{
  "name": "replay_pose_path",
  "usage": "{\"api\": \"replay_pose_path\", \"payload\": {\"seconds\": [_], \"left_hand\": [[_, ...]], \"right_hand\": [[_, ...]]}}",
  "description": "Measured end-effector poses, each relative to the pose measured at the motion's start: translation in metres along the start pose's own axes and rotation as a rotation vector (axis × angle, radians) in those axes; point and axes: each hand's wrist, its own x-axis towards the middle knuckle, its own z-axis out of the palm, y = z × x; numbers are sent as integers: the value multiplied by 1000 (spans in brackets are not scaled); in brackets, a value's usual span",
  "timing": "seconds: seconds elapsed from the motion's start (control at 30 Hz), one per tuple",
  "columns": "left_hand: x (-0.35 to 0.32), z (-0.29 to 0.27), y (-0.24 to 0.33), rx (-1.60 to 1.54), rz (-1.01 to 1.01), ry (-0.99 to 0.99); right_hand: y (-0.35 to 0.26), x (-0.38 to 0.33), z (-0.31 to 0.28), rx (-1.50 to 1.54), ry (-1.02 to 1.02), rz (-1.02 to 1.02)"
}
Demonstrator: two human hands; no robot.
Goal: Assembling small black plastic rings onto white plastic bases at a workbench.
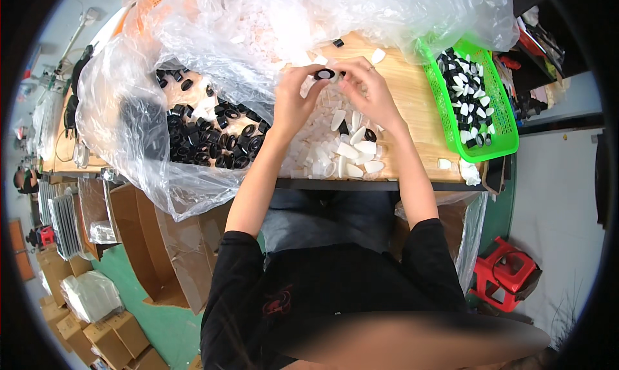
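Both my hands meet over the wooden table [412, 105]. My left hand [293, 99] and my right hand [367, 89] together pinch a small black ring [324, 74] at their fingertips, with a white piece against it. Under my hands lies a heap of white oval plastic pieces [345, 152], with one black ring [370, 135] among them. To my left a pile of black rings [209, 141] sits inside a clear plastic bag [129, 112].
A green basket [496, 141] with several black and white assembled pieces stands at the right table edge. A big clear bag of white pieces [271, 21] fills the far side. Cardboard boxes [148, 241] stand on the floor at left, a red stool [506, 270] at right.
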Motion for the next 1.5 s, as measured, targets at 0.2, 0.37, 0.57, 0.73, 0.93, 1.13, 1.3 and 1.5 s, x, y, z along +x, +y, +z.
{"api": "replay_pose_path", "payload": {"seconds": [0.2,0.37,0.57,0.73,0.93,1.13,1.3,1.5], "left_hand": [[2,-2,-3,23,-19,67],[0,-5,-2,68,-33,26],[2,-4,1,66,-71,27],[1,-6,-1,100,-110,1],[0,-3,3,48,-191,-53],[-1,-6,2,15,-250,-121],[-2,-1,1,-236,-326,-216],[-3,-3,-4,-486,-440,-219]], "right_hand": [[15,1,-24,-198,-201,135],[12,-6,-13,-273,-406,83],[30,-6,-10,-478,-231,142],[30,-6,-27,-586,-199,260],[39,-12,-37,-393,-454,108],[9,4,-16,-66,-58,122],[11,3,4,-423,137,-372],[3,0,8,-118,92,-53]]}}
